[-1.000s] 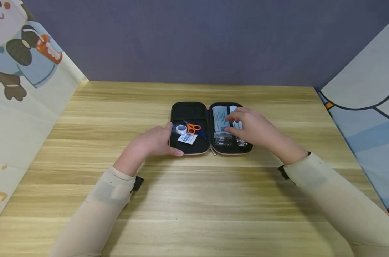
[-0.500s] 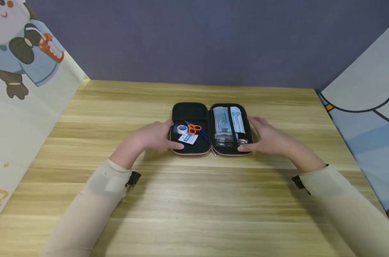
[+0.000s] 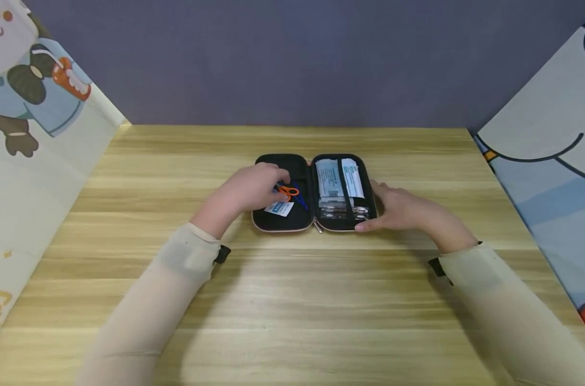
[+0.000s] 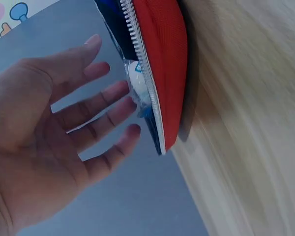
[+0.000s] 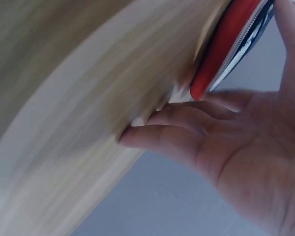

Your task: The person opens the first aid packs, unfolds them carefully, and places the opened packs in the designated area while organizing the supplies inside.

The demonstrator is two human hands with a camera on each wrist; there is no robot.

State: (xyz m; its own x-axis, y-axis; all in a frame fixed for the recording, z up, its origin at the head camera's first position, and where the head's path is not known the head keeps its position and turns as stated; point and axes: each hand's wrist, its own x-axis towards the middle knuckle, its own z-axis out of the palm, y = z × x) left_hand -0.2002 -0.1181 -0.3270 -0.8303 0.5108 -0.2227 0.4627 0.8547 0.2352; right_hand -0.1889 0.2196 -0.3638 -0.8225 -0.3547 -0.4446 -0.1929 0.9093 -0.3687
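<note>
A zip case, black inside and red outside, lies unfolded on the table. My left hand is over its left half, fingers spread and slightly bent around the orange-handled scissors. In the left wrist view that hand has nothing in its grasp, its fingertips close to a clear-wrapped white item. Beside the scissors are a slim blue item and a white packet. My right hand rests along the case's right edge, thumb at the near corner, fingers stretched onto the table.
Packets sit under a black elastic strap in the case's right half. A zipper pull hangs at the near side of the fold. A dark wall stands behind the table, with printed panels at both sides.
My right hand has withdrawn from over the packets to the case's right edge. My left hand has moved from the left edge inward over the scissors, covering the white tape roll.
</note>
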